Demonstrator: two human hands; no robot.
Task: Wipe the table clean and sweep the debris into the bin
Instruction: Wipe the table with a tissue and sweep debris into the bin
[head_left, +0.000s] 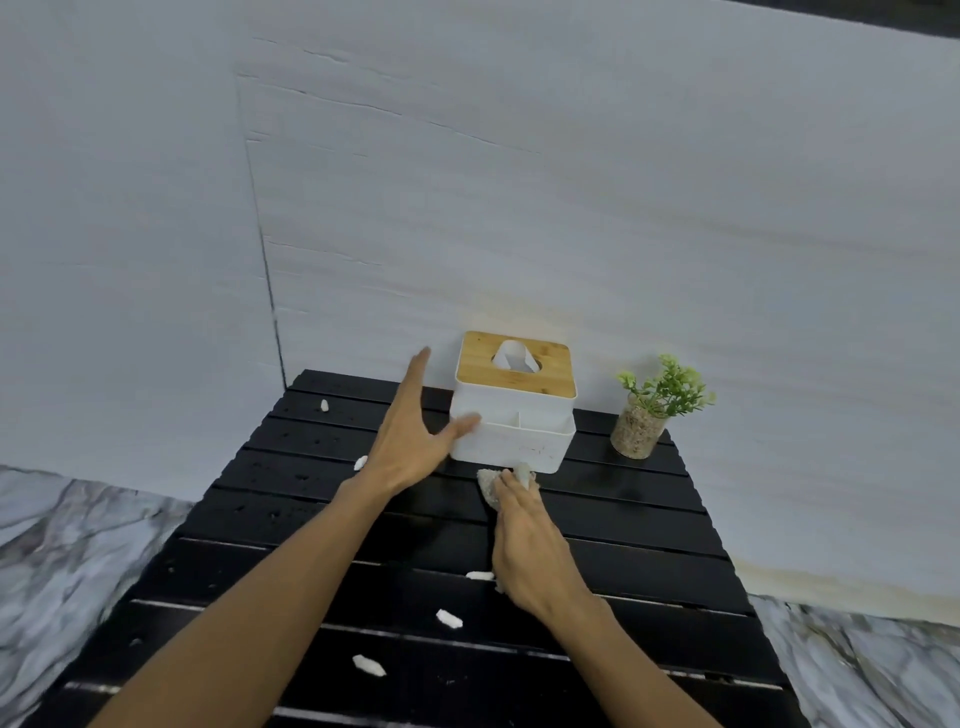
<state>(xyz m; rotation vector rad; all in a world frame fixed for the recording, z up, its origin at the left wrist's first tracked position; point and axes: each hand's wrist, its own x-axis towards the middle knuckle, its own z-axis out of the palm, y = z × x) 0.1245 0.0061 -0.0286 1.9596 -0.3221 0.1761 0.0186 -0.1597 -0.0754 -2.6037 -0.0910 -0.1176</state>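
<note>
Table (291, 525) under spread left hand (410, 441), cloth-pressing right hand (530, 551)

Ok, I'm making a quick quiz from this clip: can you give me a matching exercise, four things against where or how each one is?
Things:
1. left hand
2. right hand
3. potted plant
4. tissue box

Places or states:
A. pressed flat on a crumpled wipe
B. far right corner of the table
C. fingers spread, at the box's left side
D. at the back, bamboo lid on top

Pairs: 1-C, 2-A, 3-B, 4-D
</note>
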